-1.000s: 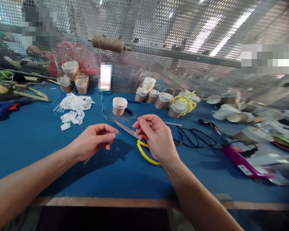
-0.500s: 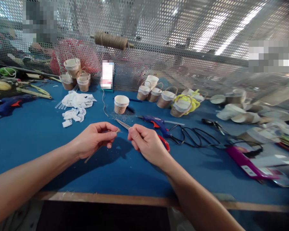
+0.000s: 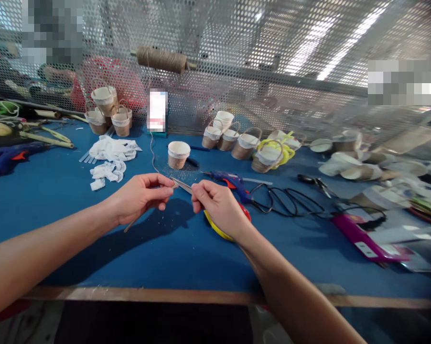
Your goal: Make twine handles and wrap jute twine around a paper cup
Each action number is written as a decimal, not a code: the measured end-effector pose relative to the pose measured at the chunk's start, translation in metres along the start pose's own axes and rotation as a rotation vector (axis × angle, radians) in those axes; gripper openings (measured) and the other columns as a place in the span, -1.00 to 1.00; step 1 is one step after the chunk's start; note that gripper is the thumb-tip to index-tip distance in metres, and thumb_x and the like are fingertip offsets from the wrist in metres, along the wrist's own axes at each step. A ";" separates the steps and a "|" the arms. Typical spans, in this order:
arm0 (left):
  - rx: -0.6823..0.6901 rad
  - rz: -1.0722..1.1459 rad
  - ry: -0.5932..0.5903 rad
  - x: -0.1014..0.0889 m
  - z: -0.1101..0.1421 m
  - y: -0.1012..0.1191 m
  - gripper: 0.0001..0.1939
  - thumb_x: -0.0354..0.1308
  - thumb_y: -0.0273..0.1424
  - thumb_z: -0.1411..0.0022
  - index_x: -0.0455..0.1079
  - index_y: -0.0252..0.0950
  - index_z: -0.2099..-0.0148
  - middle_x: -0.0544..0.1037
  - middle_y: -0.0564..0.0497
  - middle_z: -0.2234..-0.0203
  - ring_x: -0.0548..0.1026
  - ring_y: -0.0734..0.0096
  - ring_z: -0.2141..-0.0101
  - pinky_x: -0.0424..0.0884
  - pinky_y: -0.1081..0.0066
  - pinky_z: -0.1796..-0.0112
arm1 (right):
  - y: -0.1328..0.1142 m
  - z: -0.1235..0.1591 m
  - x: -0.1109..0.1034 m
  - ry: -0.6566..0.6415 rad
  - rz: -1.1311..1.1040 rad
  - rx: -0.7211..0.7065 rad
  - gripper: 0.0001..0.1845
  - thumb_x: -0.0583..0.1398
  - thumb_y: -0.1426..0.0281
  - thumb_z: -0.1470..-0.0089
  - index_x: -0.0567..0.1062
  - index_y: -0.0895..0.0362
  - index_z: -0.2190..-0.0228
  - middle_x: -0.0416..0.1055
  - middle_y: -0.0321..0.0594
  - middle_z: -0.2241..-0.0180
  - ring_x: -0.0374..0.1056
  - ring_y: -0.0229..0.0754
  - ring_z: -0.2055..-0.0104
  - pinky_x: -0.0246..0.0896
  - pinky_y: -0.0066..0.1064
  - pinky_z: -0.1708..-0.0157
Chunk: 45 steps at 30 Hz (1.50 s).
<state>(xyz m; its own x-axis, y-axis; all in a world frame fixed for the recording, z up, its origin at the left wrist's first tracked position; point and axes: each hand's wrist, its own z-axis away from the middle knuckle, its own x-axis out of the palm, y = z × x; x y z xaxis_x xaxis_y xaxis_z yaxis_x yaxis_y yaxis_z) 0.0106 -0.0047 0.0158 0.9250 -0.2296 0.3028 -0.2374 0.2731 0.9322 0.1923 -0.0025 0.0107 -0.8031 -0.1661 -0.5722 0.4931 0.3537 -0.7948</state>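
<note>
My left hand (image 3: 140, 198) is closed in a pinch on a short piece of brown twine (image 3: 129, 225); one end pokes past my fingertips and the other trails down toward the blue table top (image 3: 58, 200). My right hand (image 3: 219, 208) is closed around scissors (image 3: 182, 185) with yellow and red handles. The blades point up and left, and their tips almost touch the twine end at my left fingertips. My palm hides most of the handles.
A small paper cup (image 3: 178, 154) stands just beyond my hands. A blue glue gun (image 3: 233, 181) and its black cable (image 3: 287, 203) lie to the right. Handled cups (image 3: 237, 138), white scraps (image 3: 111, 150) and a twine spool (image 3: 161, 59) on the mesh screen are behind. A magenta package (image 3: 359, 236) lies right.
My right hand has moved left toward my left hand, bringing the scissor tips up to the twine end. My left hand has risen slightly and kept its pinch.
</note>
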 end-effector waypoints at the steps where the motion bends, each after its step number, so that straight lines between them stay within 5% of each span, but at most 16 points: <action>1: 0.015 0.002 0.007 -0.001 0.000 0.002 -0.91 0.26 -0.56 0.09 0.41 -0.38 0.45 0.41 0.09 0.61 0.31 0.63 0.61 0.26 0.56 0.59 | 0.001 -0.001 0.001 -0.012 0.050 0.015 -0.70 0.01 0.31 -0.13 0.28 0.13 0.59 0.33 -0.35 0.64 0.19 -0.35 0.58 0.07 -0.51 0.52; 4: 0.052 0.038 0.032 -0.003 -0.002 0.002 -0.90 0.26 -0.57 0.10 0.42 -0.38 0.44 0.42 0.08 0.62 0.32 0.63 0.62 0.26 0.57 0.59 | 0.006 -0.005 -0.002 -0.044 0.299 0.058 -0.86 0.08 0.41 -0.05 0.31 0.13 0.53 0.39 -0.33 0.57 0.25 -0.32 0.54 0.05 -0.51 0.51; 8: 0.033 0.054 0.056 -0.011 -0.003 -0.006 -0.90 0.26 -0.55 0.09 0.41 -0.38 0.43 0.41 0.08 0.62 0.32 0.63 0.62 0.25 0.58 0.59 | 0.013 -0.016 -0.023 -0.089 0.640 0.180 -0.70 -0.01 0.34 -0.13 0.34 0.13 0.58 0.44 -0.26 0.51 0.33 -0.26 0.45 0.09 -0.48 0.43; 11: 0.036 0.043 0.047 -0.016 -0.002 -0.009 -0.89 0.26 -0.53 0.08 0.41 -0.37 0.41 0.41 0.08 0.60 0.32 0.63 0.61 0.25 0.57 0.58 | 0.017 -0.023 -0.046 0.017 0.815 0.309 -0.83 0.01 0.38 -0.11 0.37 0.15 0.31 0.45 -0.12 0.27 0.36 -0.12 0.25 0.11 -0.40 0.33; 15: 0.054 0.047 0.049 -0.019 -0.001 -0.007 -0.90 0.26 -0.54 0.08 0.40 -0.37 0.43 0.42 0.09 0.59 0.32 0.63 0.63 0.24 0.54 0.57 | 0.030 -0.028 -0.066 -0.021 1.072 0.574 -0.66 0.09 0.33 -0.04 0.30 0.25 0.15 0.39 0.12 0.16 0.34 0.11 0.14 0.13 -0.29 0.34; 24: 0.028 0.024 0.037 -0.017 0.002 -0.003 -0.88 0.26 -0.52 0.07 0.38 -0.35 0.41 0.39 0.11 0.62 0.32 0.62 0.63 0.22 0.51 0.55 | 0.070 -0.027 -0.081 -0.052 1.027 0.539 -0.75 0.13 0.39 0.05 0.33 0.17 0.25 0.46 -0.05 0.30 0.36 -0.04 0.22 0.06 -0.41 0.39; 32: 0.020 0.010 0.038 -0.014 0.003 -0.001 -0.88 0.26 -0.48 0.07 0.38 -0.36 0.41 0.37 0.12 0.64 0.31 0.62 0.64 0.20 0.52 0.55 | 0.074 -0.030 -0.087 0.067 0.975 0.518 -0.78 0.11 0.35 0.05 0.34 0.14 0.29 0.46 -0.15 0.36 0.37 -0.10 0.29 0.03 -0.44 0.46; 45: 0.025 0.012 0.029 -0.017 0.001 -0.006 -0.87 0.26 -0.49 0.07 0.40 -0.35 0.39 0.41 0.10 0.60 0.32 0.62 0.63 0.21 0.50 0.53 | 0.083 -0.073 -0.071 0.127 0.936 0.543 -0.70 0.16 0.39 0.06 0.36 0.23 0.22 0.45 0.02 0.27 0.37 -0.02 0.21 0.13 -0.39 0.35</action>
<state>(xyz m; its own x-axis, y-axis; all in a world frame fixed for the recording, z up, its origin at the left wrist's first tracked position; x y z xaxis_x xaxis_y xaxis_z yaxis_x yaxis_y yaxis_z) -0.0041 -0.0031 0.0049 0.9302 -0.1993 0.3081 -0.2552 0.2521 0.9335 0.2659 0.1053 0.0002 -0.0454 0.0650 -0.9969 0.9841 -0.1686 -0.0558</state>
